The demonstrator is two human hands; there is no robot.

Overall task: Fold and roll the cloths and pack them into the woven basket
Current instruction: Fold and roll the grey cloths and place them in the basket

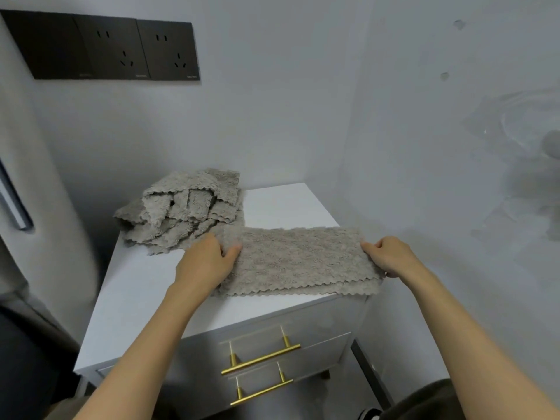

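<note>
While a taupe cloth [298,262] is lying folded in two on the front right part of the white cabinet top [145,298], it is being held flat at both short ends. Its left end is being gripped by the left hand [206,262]: the thumb is being pressed onto the upper face, and the other fingers are being curled round the edge, where most of them are being hidden by the back of the hand. Its right end is being pinched by the right hand [391,257], with the thumb on top and the remaining fingers tucked beneath the fabric. Along the near side, two scalloped edges are being shown, the lower layer sticking out slightly past the upper one. The right end of the cloth is being carried a little past the cabinet's right edge.

Behind and to the left, a loose pile of matching cloths [185,210] is being left crumpled at the back left of the same top, just beside the folded one; whether the two are touching cannot be told. Below the top, two drawers are being marked by gold bar handles [260,359]. On the grey wall [303,101], a dark row of sockets [103,47] is being seen at upper left.
</note>
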